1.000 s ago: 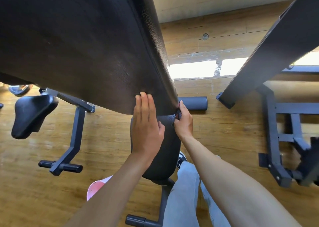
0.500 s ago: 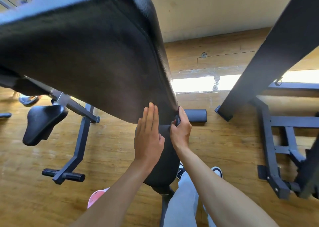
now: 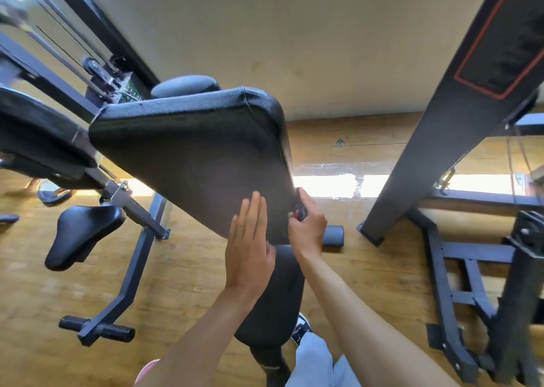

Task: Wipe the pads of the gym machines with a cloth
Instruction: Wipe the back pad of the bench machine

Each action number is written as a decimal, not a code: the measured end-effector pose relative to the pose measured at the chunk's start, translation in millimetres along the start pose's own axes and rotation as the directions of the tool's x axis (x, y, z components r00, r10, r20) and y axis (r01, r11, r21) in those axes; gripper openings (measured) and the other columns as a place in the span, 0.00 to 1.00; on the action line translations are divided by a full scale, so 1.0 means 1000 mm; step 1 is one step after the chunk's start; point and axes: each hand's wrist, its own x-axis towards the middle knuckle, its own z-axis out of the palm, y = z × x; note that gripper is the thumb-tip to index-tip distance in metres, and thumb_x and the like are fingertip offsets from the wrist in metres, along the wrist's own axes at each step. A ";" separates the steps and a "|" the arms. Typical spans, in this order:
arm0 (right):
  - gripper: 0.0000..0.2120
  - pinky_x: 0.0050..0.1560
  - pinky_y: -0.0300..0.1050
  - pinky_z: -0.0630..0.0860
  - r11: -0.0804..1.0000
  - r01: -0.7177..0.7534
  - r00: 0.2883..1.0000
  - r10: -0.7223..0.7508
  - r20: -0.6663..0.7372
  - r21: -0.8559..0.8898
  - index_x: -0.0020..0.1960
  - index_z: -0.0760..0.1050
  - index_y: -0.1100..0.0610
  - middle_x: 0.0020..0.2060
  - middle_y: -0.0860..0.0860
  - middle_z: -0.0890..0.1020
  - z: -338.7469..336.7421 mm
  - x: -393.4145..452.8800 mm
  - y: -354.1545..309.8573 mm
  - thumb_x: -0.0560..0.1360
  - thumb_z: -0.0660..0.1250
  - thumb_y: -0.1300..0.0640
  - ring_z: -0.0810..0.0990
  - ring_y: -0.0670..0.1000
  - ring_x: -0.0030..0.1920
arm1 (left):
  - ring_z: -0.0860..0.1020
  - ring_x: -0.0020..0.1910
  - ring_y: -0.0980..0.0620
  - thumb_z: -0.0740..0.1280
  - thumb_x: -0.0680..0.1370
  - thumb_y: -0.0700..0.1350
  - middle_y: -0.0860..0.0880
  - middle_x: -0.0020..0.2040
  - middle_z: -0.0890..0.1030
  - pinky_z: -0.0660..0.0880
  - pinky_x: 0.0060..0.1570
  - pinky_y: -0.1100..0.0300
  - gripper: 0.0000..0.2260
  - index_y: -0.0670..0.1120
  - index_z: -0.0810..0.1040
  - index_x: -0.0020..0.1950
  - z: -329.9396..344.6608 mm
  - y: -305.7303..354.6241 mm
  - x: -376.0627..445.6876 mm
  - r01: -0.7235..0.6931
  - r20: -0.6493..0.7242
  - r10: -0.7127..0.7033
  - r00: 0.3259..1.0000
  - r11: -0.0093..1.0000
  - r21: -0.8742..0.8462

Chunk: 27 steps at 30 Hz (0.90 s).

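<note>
Two hands on one back pad [image 3: 191,157], tilted, centre frame. Left hand [image 3: 248,248] lies flat on its face, fingers straight and together, holding nothing. Right hand [image 3: 306,227] curls closed on a small dark knob [image 3: 300,210] at the pad's lower right edge. No cloth visible. Pad looks firm foam under grained vinyl, likely heavy, slick; best steadied at lower edge. Long axis runs from near bottom edge up and away; face points toward wearer. Seat pad [image 3: 276,295] sits below.
</note>
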 end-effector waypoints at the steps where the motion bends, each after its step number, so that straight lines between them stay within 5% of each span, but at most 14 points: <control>1: 0.22 0.57 0.21 0.69 1.000 0.021 1.000 -0.021 0.001 0.015 0.70 0.76 0.62 0.62 0.48 0.81 -0.004 0.001 -0.010 0.77 0.67 0.73 0.73 0.34 0.60 | 0.46 0.84 0.50 0.74 0.75 0.37 0.54 0.85 0.43 0.51 0.80 0.48 0.49 0.50 0.44 0.85 -0.005 0.000 0.001 0.002 -0.017 -0.002 1.000 1.000 -0.007; 3: 0.21 0.56 0.22 0.70 0.998 0.052 0.999 -0.052 0.006 0.035 0.68 0.78 0.59 0.59 0.47 0.82 -0.011 0.003 -0.030 0.77 0.68 0.71 0.76 0.37 0.56 | 0.46 0.84 0.50 0.74 0.75 0.36 0.53 0.85 0.45 0.51 0.80 0.48 0.49 0.50 0.45 0.85 -0.016 0.002 0.005 -0.001 -0.055 0.000 0.998 1.000 -0.022; 6: 0.25 0.64 0.36 0.76 0.993 0.104 0.995 -0.104 -0.001 0.049 0.71 0.77 0.55 0.59 0.40 0.79 -0.015 0.004 -0.056 0.76 0.70 0.70 0.77 0.42 0.63 | 0.46 0.84 0.49 0.72 0.74 0.33 0.50 0.85 0.47 0.50 0.80 0.48 0.47 0.47 0.48 0.85 -0.031 0.009 0.013 -0.031 -0.096 0.028 0.995 0.999 -0.029; 10: 0.28 0.69 0.49 0.76 0.982 0.167 0.986 -0.164 -0.039 0.091 0.74 0.74 0.57 0.66 0.47 0.80 -0.022 0.005 -0.094 0.75 0.70 0.71 0.79 0.50 0.68 | 0.46 0.84 0.47 0.70 0.72 0.34 0.48 0.85 0.48 0.52 0.80 0.46 0.46 0.45 0.50 0.85 -0.044 0.020 0.024 -0.041 -0.164 0.036 0.986 0.999 -0.028; 14: 0.29 0.69 0.54 0.77 0.950 0.270 0.962 -0.261 -0.077 0.157 0.74 0.74 0.57 0.68 0.50 0.80 -0.029 0.001 -0.127 0.75 0.70 0.71 0.77 0.48 0.70 | 0.49 0.84 0.46 0.72 0.72 0.36 0.46 0.85 0.50 0.56 0.80 0.45 0.47 0.44 0.48 0.85 -0.055 0.026 0.034 -0.051 -0.220 0.045 0.975 0.998 -0.023; 22: 0.30 0.71 0.49 0.75 0.909 0.409 0.912 -0.403 -0.077 0.078 0.74 0.74 0.58 0.71 0.50 0.77 -0.039 0.003 -0.160 0.74 0.69 0.74 0.76 0.47 0.70 | 0.47 0.84 0.48 0.73 0.72 0.36 0.49 0.85 0.46 0.52 0.80 0.47 0.48 0.44 0.47 0.84 -0.056 0.029 0.046 -0.081 -0.252 0.077 0.965 0.997 -0.006; 27: 0.32 0.72 0.30 0.64 0.873 0.469 0.874 -0.481 -0.074 -0.137 0.77 0.69 0.60 0.74 0.51 0.73 -0.029 0.003 -0.140 0.75 0.70 0.73 0.68 0.42 0.72 | 0.53 0.83 0.45 0.73 0.73 0.38 0.45 0.84 0.52 0.57 0.79 0.47 0.46 0.44 0.49 0.84 -0.039 0.022 0.040 -0.087 -0.209 0.086 0.974 0.996 0.005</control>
